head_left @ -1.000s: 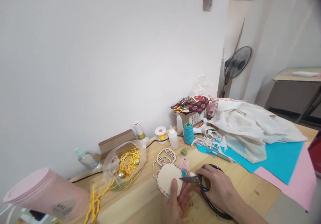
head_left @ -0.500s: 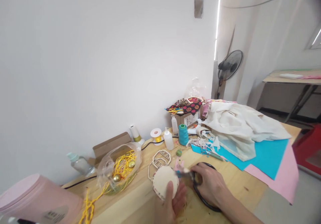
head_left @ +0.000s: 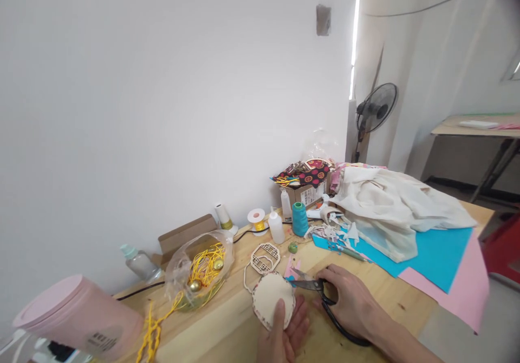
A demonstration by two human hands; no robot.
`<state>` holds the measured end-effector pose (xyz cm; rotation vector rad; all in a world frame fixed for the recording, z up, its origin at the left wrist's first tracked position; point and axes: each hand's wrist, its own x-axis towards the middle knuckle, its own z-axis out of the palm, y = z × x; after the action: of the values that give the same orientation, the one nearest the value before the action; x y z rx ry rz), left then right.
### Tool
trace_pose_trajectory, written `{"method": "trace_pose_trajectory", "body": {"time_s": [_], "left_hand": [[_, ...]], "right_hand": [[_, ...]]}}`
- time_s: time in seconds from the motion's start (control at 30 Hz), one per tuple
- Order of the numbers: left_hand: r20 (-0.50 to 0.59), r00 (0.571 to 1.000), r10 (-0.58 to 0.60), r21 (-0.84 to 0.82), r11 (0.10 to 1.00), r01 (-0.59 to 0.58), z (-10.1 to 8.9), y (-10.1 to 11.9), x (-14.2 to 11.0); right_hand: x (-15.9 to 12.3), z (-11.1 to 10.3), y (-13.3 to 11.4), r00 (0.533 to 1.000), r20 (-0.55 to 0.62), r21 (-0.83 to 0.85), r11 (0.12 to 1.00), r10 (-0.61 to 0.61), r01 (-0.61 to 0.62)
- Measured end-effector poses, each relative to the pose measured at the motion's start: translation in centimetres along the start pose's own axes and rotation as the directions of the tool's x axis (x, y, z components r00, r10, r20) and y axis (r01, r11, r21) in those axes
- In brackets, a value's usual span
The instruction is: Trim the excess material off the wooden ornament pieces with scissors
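Observation:
My left hand [head_left: 284, 330] is closed on a round cream fabric piece [head_left: 272, 299], thumb on its face and fingers behind. Dark and red bits of patterned edging show around its rim. In my right hand [head_left: 351, 298] is a pair of black-handled scissors [head_left: 311, 284]. Their blades stand apart, pointing left at the right edge of the round piece. Just beyond the piece lies a wooden lattice cutout [head_left: 265, 258] with a thin ring-like outline beside it. A pink scrap [head_left: 291, 268] is on the table behind the blades.
A teal thread cone [head_left: 299, 220], a squeeze bottle [head_left: 276, 227] and a yellow spool [head_left: 257, 223] stand along the back. White scraps [head_left: 333, 234], blue sheet [head_left: 441, 254] and cream cloth [head_left: 390, 203] lie right. At left are a bag of yellow cord [head_left: 207, 265] and a pink bin [head_left: 81, 317].
The scissor blades, blurred and close together before, now stand apart and clear. The view has shifted slightly, and both hands keep their holds.

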<state>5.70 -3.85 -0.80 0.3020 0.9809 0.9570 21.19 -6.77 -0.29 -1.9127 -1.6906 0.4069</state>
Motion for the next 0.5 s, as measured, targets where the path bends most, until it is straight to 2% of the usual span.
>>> {"method": "trace_pose_trajectory", "body": {"time_s": [0.23, 0.5], "left_hand": [[-0.049, 0.997, 0.054, -0.061, 0.997, -0.057, -0.1, -0.3, 0.4], [-0.089, 0.991, 0.101, -0.004, 0.995, -0.102, 0.7, -0.1, -0.2]], "right_hand": [[-0.6, 0.8, -1.0, 0.998, 0.003, -0.047, 0.996, -0.069, 0.069], [-0.3, 1.4, -1.0, 0.996, -0.028, -0.114, 0.99, -0.082, 0.078]]}}
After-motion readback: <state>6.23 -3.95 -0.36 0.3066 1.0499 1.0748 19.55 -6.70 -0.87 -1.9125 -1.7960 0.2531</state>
